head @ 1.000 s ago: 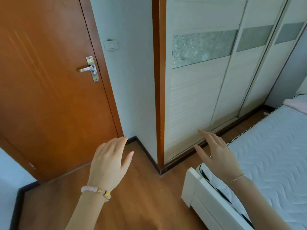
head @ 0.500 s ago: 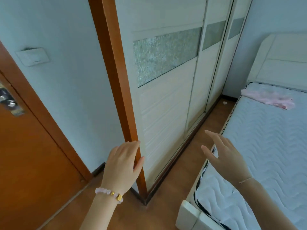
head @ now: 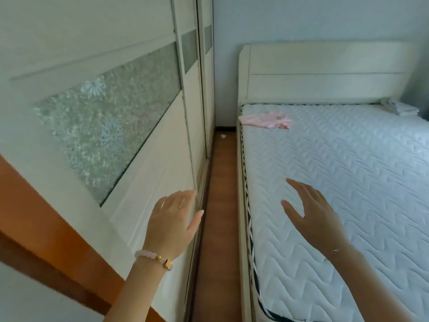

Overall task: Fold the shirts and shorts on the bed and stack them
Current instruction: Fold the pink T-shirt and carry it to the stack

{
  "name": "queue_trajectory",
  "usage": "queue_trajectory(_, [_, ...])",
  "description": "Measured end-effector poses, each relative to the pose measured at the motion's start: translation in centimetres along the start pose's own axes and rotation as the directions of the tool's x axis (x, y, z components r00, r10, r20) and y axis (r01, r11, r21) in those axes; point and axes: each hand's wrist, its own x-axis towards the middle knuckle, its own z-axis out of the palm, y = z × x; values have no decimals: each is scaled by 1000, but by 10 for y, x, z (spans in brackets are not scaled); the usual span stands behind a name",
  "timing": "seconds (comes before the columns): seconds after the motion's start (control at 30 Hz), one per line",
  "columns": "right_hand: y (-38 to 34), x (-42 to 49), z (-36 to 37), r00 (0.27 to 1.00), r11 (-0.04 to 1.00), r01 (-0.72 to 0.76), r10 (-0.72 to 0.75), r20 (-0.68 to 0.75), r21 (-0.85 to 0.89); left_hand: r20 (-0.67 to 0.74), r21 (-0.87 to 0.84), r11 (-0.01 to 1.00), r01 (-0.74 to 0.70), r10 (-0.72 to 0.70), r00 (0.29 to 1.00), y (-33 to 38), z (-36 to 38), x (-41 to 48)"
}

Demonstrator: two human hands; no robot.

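Two hands are reaching forward with fingers spread and relaxed, holding nothing. The left hand (head: 171, 219), at about 7 o'clock in the view, is hanging in front of the sliding wardrobe (head: 144, 182), a pink bead bracelet (head: 153, 257) circling its wrist; whether it is touching the door cannot be told. The right hand (head: 311, 212), at about 5 o'clock, is hovering palm down over the near part of the bed (head: 359, 173), a thin chain (head: 339, 249) showing at its wrist. A narrow strip of wooden floor (head: 220, 205) is running between wardrobe and bed toward 12 o'clock, with a small white scrap (head: 223, 136) lying at its far end. Farther up the quilted white mattress, at about 12 o'clock from the right hand, a pink garment (head: 267, 119) is lying rumpled and unfolded near the bed's left edge. At 2 o'clock, in the far right corner, a small pale pile of cloth (head: 400, 108) is sitting just below the cream headboard (head: 325, 73).
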Motion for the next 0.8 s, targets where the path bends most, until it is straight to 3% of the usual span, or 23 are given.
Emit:
queue_trajectory(0.2, [4, 33, 13, 992, 993, -115, 113, -59, -33, 8, -72, 996, -61, 62, 998, -22, 29, 67])
queue_trajectory(0.37, [14, 75, 30, 985, 985, -164, 161, -66, -45, -24, -148, 988, -37, 33, 999, -34, 53, 113])
queue_trajectory(0.8, [73, 271, 88, 989, 989, -145, 144, -24, -14, 5, -110, 994, 10, -9, 1000, -63, 135, 302])
